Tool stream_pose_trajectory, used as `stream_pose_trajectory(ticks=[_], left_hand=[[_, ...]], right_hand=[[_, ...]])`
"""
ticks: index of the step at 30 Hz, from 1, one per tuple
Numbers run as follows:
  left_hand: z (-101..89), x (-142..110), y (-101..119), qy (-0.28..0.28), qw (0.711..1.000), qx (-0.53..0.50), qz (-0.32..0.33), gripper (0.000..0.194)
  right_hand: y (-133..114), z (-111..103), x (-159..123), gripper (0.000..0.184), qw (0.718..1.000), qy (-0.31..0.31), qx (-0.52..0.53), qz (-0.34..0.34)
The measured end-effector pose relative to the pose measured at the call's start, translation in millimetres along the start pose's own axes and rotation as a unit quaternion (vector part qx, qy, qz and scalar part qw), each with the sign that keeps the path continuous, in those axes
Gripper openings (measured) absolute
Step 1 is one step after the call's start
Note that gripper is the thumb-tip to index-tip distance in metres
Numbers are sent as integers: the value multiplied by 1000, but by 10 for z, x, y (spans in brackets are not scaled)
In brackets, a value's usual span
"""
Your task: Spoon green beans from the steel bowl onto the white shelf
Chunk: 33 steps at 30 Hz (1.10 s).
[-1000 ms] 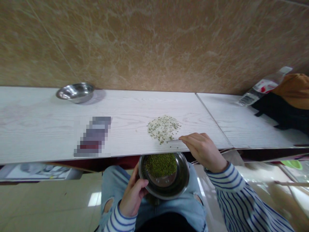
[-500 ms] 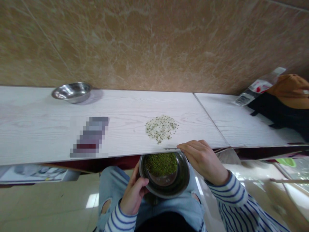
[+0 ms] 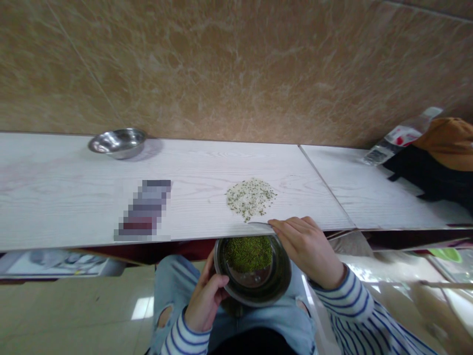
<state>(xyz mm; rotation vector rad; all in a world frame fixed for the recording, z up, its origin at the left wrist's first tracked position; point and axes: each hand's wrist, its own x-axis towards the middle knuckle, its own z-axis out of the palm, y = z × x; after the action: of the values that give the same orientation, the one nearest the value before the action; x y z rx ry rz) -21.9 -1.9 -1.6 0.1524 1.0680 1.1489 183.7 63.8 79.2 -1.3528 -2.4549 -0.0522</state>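
A small pile of white grains mixed with green beans [image 3: 251, 197] lies near the counter's front edge. Just below that edge, over my lap, my left hand [image 3: 209, 296] grips the side of a steel bowl [image 3: 279, 288], thumb over the rim. Green mung beans [image 3: 249, 254] fill the bowl's far part, and bare metal shows nearer me. My right hand [image 3: 305, 249] is closed on thin metal tweezers [image 3: 258, 224], whose curved tip points left at the near side of the pile. Whether the tip holds a bean is too small to tell.
An empty steel bowl [image 3: 118, 143] stands by the wall at the left. A blurred-out flat object [image 3: 146, 209] lies on the counter [image 3: 199, 167]. At the right are a plastic bottle [image 3: 401, 135], a brown cap [image 3: 449, 133] and a dark cloth item [image 3: 424, 170].
The tweezers' tip has shifted slightly left and up, closer to the pile. My left hand still holds the bowl in place. The whole view has moved a little.
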Motion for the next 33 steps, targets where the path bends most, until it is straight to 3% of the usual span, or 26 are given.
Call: stream_pose_trajectory(ticks=[15,27,33], left_hand=[[-62,33,19,6,1000,-1,9,81],[-56,7,44,4,1000,-3,5,72],[-74,23,10,-1,1000,-5,2,80]], right_hand=[[133,43,113,25,998,25,-44,33],[21,45,80,25,999,27,-38,18],[23,48,50,25,999,15,-22,21]])
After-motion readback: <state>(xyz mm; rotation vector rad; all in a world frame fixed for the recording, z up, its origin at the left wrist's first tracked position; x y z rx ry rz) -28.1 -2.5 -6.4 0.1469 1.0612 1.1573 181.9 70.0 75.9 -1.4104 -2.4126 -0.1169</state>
